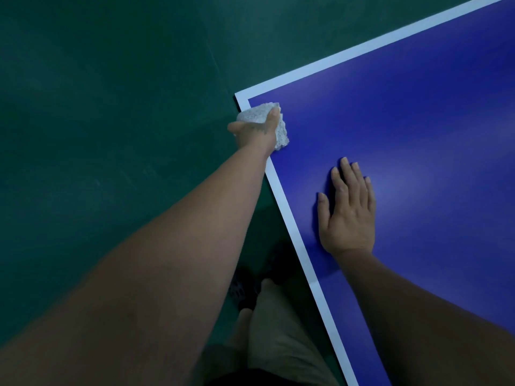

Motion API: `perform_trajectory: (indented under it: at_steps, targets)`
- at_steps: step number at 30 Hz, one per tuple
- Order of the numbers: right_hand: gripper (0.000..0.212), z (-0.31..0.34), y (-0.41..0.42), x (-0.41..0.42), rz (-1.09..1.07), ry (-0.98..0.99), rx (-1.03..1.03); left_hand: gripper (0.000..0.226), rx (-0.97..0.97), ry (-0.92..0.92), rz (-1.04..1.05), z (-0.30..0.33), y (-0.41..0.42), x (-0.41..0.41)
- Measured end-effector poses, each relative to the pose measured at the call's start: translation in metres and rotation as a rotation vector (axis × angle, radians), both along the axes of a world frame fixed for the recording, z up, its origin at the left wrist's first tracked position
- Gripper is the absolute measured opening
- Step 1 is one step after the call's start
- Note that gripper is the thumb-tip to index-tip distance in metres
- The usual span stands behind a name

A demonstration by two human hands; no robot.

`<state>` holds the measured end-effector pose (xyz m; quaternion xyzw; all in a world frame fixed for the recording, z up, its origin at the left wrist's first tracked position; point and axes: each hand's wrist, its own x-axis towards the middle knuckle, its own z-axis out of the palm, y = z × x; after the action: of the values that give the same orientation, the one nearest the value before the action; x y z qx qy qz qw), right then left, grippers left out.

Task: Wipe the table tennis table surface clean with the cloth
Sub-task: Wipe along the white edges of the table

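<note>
Green floor fills frame left; on the blue table point(404, 112), left hand point(255, 132) grips the white cloth point(257, 115) at the corner, upper centre, right hand point(348, 215) flat, fingers straight; wiped share unclear, most surface probably remaining.

no text, label, brand, number or sign can be read anywhere in the head view. the blue desk point(418, 162) carries only a plain white border line along its edges, with no lettering. a dark mark shows on the back of the left hand point(255, 132), too small and blurred to read.
</note>
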<state>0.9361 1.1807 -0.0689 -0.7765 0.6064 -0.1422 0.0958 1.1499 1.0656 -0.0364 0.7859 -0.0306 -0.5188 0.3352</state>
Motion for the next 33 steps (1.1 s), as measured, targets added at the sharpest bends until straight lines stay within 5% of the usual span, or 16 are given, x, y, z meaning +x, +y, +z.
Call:
perform_trajectory:
  at_steps: [7, 20, 28, 33]
  targets:
    - [0.053, 0.0, 0.0, -0.001, 0.005, 0.012, 0.024, 0.067, 0.023, 0.059, -0.098, -0.01, 0.085, -0.051]
    - [0.054, 0.001, -0.002, 0.001, -0.004, 0.023, 0.044, 0.087, 0.024, 0.01, -0.011, -0.003, -0.019, 0.014]
    - [0.054, -0.001, -0.001, -0.002, 0.006, 0.003, 0.029, 0.073, 0.052, 0.072, -0.071, -0.008, 0.061, -0.036]
    - [0.054, 0.001, -0.002, -0.002, 0.005, -0.001, 0.051, 0.08, 0.083, 0.091, -0.038, -0.003, 0.034, -0.025]
